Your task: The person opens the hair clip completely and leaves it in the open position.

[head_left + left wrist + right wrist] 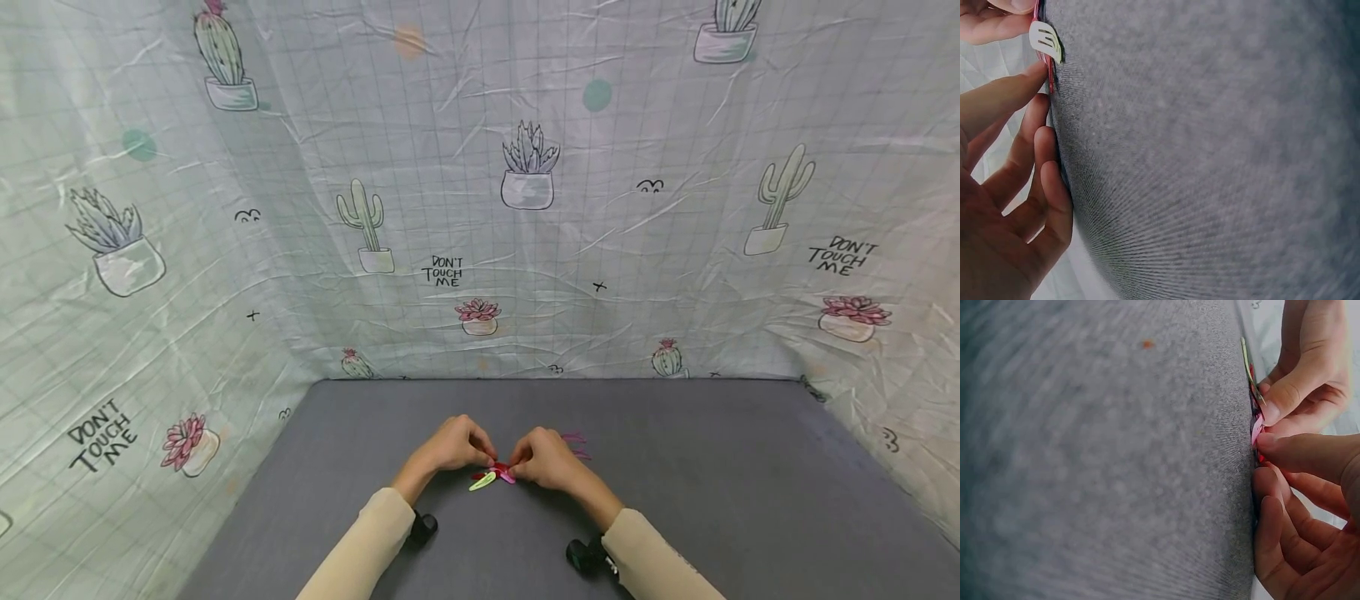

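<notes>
In the head view, several small hair clips lie bunched on the grey table between the two hands. A yellow-green hair clip (482,481) points toward the front left, a pink hair clip (507,477) toward the front right, with a red hair clip (500,468) among them. My left hand (453,443) pinches at the red clip from the left. From the right, my right hand (547,458) pinches the pink clip (1258,429) between thumb and fingers. Both hands rest low, their fingertips close together. The fingers partly hide the red clip (1051,78).
Thin purple pieces (576,444) lie on the grey table (712,483) just beyond the right hand. A plastic sheet printed with cacti (480,233) hangs behind the table and along both sides.
</notes>
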Motion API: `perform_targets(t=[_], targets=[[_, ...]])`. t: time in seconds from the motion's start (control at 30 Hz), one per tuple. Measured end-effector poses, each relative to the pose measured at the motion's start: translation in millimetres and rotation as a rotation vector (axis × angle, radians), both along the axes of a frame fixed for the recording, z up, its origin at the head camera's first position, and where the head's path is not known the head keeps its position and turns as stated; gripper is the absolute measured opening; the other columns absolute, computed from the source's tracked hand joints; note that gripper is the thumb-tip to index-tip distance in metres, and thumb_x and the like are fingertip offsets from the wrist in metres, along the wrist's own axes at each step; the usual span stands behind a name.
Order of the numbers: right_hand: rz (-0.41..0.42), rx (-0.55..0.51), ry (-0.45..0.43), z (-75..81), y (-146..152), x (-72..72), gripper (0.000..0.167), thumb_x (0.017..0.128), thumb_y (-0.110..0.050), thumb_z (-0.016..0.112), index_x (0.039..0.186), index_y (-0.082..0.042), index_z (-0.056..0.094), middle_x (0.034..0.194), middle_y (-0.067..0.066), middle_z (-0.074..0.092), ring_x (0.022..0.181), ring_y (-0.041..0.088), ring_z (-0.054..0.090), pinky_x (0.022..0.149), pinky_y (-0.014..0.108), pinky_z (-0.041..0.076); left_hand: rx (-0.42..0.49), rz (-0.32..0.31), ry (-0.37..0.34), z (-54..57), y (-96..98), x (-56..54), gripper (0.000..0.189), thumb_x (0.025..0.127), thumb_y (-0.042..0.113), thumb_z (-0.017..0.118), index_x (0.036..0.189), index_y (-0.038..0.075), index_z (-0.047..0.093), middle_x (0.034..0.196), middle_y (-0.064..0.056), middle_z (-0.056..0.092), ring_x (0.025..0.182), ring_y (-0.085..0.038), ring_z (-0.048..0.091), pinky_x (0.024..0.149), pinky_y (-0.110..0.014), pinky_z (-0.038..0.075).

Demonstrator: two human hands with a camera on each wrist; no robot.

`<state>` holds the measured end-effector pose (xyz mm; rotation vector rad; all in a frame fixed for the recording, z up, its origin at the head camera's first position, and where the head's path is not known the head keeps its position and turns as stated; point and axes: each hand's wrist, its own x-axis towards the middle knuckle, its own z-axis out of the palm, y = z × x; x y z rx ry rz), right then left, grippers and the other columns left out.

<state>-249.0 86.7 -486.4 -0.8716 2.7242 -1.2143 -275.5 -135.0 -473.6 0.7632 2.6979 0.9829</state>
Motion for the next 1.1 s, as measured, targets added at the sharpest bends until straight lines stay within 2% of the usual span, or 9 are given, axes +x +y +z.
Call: perform_targets(t=[0.3,0.6,0.9,1.0,1.1], targets=[[-0.022,-0.003,-0.022,-5.1,-0.9,0.0,0.007,0.081,-0.006,0.084,0.077,-0.009,0.08,0.067,-0.003,0.073,0.053,-0.001,0.052,0.047,0.02,0.04,-0.023,-0.023,0.004,1.4,1.6,4.6,0.003,0.083,0.008,0.085,0.083,0.008,0.083,0.078,-0.001,0.078,0.065,-0.003,0.059,0.06,-0.022,0.046],[-0.007,-0.054,-0.07,-4.5,-0.6,1.8,0.008,0.085,0.001,0.075,0.079,-0.004,0.076,0.067,0.002,0.071,0.053,0.004,0.058,0.047,0.022,0.045,-0.058,0.015,0.009,1.2,2.0,7.3,0.009,0.088,0.009,0.079,0.08,0.012,0.078,0.076,0.004,0.072,0.066,-0.007,0.05,0.061,-0.022,0.039],[0.015,-0.102,-0.103,3.8,2.7,3.0,0.009,0.092,0.001,0.071,0.084,-0.001,0.074,0.072,0.009,0.072,0.054,0.014,0.065,0.046,0.023,0.049,0.024,0.026,0.05,2.4,1.1,9.9,0.008,0.09,0.011,0.078,0.083,0.01,0.078,0.078,0.004,0.073,0.065,-0.002,0.05,0.061,-0.02,0.04],[0.026,-0.11,-0.095,10.0,5.9,4.7,0.008,0.092,0.0,0.071,0.085,-0.001,0.073,0.075,0.014,0.072,0.055,0.02,0.067,0.046,0.023,0.049,0.043,0.03,0.056,6.3,1.6,12.1,0.007,0.091,0.014,0.078,0.085,0.01,0.079,0.079,0.005,0.074,0.065,-0.002,0.05,0.06,-0.02,0.041],[0.023,-0.116,-0.1,15.3,9.0,7.2,0.009,0.093,-0.001,0.071,0.085,-0.002,0.073,0.077,0.017,0.072,0.055,0.018,0.065,0.047,0.023,0.049,0.046,0.034,0.051,12.0,2.9,16.0,0.008,0.093,0.017,0.077,0.087,0.012,0.08,0.082,0.005,0.075,0.067,-0.003,0.053,0.062,-0.021,0.044]])
